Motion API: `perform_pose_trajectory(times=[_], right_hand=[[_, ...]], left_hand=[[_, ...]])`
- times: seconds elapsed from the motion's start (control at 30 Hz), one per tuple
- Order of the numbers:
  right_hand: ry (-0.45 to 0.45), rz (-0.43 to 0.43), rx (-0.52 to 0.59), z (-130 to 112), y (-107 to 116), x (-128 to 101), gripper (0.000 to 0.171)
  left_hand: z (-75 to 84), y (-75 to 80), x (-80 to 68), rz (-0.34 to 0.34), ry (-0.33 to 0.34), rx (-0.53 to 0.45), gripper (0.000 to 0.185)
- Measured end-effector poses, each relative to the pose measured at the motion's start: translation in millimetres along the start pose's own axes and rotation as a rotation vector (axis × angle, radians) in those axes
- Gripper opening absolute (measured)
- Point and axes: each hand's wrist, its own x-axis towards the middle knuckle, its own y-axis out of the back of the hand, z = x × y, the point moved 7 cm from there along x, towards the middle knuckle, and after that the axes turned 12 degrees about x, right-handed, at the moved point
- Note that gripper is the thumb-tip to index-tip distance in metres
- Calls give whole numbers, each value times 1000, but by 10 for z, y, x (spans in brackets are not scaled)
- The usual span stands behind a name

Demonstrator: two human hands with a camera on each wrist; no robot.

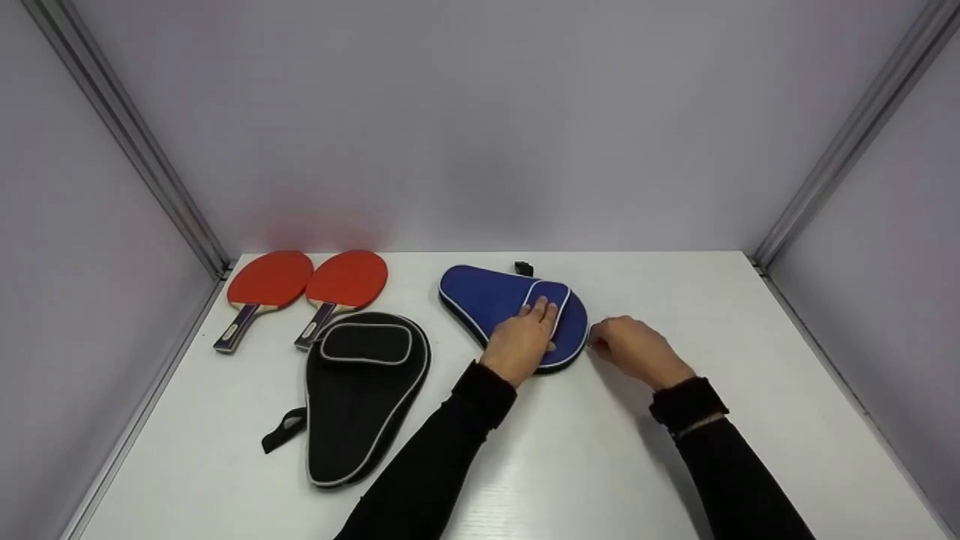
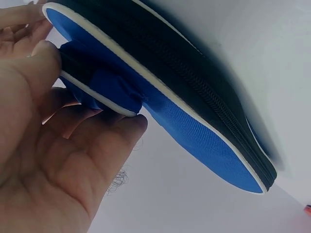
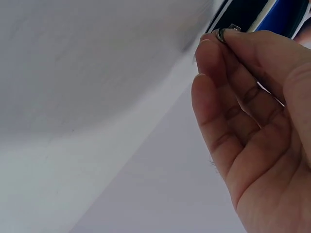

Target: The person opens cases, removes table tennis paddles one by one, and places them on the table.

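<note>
A blue paddle case point(image 1: 480, 300) with white piping lies flat, its black zipped side point(image 2: 194, 82) showing in the left wrist view. My left hand point(image 1: 519, 341) presses on the case's front pocket point(image 1: 553, 291) with its fingers stretched over it. At the rounded right end, my right hand point(image 1: 630, 349) pinches the metal zipper pull point(image 3: 221, 35) between thumb and fingertip. The zipper slider point(image 3: 234, 27) shows just beyond the thumb.
A black paddle case point(image 1: 352, 420) with a wrist strap point(image 1: 285, 430) lies left of my left forearm. Two red table tennis paddles point(image 1: 270, 279) point(image 1: 349, 279) lie at the back left. Grey walls enclose the white table point(image 1: 570, 465) at the back and both sides.
</note>
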Motion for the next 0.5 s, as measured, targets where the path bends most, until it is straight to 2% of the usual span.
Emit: perform_pose_trajectory(times=[0.27,0.5], right_hand=[[-11,-51,-12,-143,-89,-9,14],[61,-59,1,-252,-119,-19,10]], left_hand=[[3,-18,86,-47,-1,39,83],[-5,-1,93,-45,14,30,83]])
